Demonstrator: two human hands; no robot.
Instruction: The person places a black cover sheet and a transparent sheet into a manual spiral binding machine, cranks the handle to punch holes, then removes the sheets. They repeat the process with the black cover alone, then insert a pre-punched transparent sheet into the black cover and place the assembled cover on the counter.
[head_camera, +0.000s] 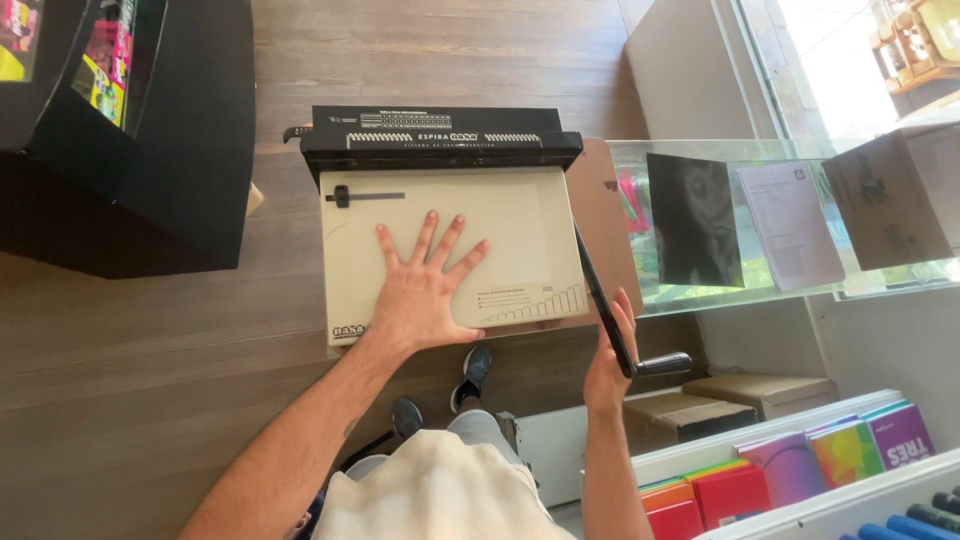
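A cream and black spiral binding machine (520, 230) stands on a brown board in front of me. My left hand (420, 285) lies flat on its cream platen, fingers spread, holding nothing. My right hand (608, 355) grips the machine's long black lever (598, 285) near its lower end, where a black handle (662, 364) sticks out to the right. The lever runs down the machine's right side. A black sliding guide (342, 196) sits at the platen's upper left.
A glass shelf (700, 300) at right carries a dark printed picture (692, 220), a white sheet (790, 225) and a cardboard box (895, 195). Coloured booklets (790, 465) stand in a white rack at lower right. A black cabinet (170, 150) is at left. Wooden floor lies below.
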